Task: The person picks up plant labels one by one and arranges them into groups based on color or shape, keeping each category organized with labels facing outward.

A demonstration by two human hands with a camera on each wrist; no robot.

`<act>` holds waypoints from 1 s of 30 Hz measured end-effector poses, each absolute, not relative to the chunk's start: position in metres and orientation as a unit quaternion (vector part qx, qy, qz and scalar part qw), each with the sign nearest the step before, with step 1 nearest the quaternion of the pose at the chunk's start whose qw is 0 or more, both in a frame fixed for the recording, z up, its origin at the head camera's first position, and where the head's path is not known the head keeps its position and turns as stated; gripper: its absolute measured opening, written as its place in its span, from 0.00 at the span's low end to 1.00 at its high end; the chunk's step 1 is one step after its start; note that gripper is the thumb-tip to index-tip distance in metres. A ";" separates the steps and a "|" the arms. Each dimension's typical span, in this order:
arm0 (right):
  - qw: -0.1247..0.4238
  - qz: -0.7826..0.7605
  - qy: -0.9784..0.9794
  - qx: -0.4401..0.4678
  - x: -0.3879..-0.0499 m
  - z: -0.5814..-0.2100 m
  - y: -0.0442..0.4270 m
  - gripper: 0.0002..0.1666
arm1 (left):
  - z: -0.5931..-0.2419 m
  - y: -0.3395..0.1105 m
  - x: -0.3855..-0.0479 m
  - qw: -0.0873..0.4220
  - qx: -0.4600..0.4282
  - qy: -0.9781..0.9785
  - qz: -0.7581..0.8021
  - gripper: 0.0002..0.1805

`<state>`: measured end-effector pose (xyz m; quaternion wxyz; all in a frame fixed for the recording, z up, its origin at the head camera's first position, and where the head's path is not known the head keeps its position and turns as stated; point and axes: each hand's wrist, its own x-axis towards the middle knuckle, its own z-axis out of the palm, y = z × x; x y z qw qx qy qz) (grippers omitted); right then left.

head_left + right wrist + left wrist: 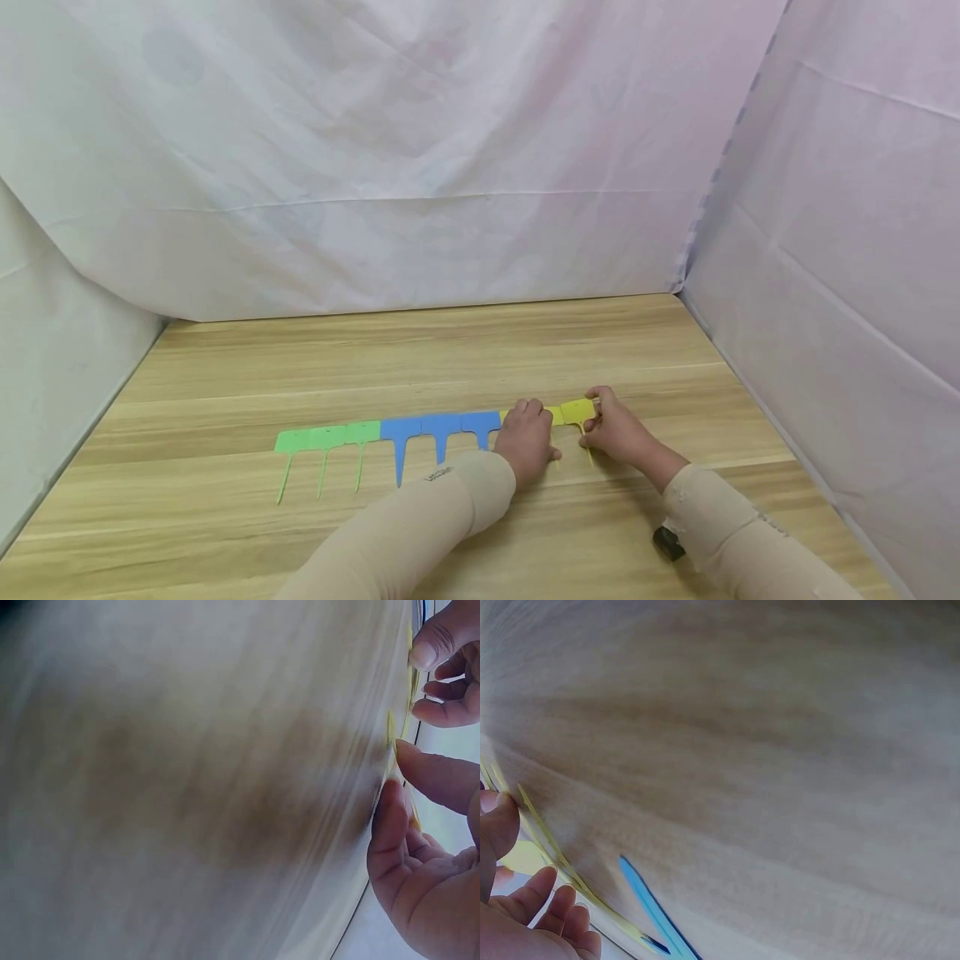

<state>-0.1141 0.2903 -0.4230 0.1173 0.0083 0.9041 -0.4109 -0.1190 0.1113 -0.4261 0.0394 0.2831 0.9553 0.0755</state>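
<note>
A row of flat plastic tags with long stems lies on the wooden table. My right hand [618, 432] pinches the rightmost yellow tag [577, 410], with fingers at its right edge and thumb by the stem. Over the neighbouring yellow tags [557, 415] rests my left hand [527, 439], its fingers loosely bent, covering much of them. Left of that hand come blue tags [440, 423] with wider, tapering stems. Green tags [292, 440] with thin stems form the left end. In the right wrist view both hands touch the yellow pieces, seen nearly edge-on.
The wooden table [420, 358] spreads around the row. White cloth [420, 242] hangs behind it and along both sides. A small black object [667, 543] shows beneath the right sleeve.
</note>
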 end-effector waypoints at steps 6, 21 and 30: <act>0.099 -0.375 0.922 -0.002 -0.113 -0.422 0.290 0.42 | -0.426 0.111 -0.119 0.038 0.285 0.955 0.075 0.24; 0.104 -0.336 0.936 0.004 -0.116 -0.423 0.290 0.42 | -0.425 0.109 -0.118 0.034 0.286 0.955 0.075 0.23; 0.101 -0.312 0.945 0.000 -0.119 -0.425 0.291 0.42 | -0.426 0.109 -0.120 0.037 0.286 0.955 0.064 0.24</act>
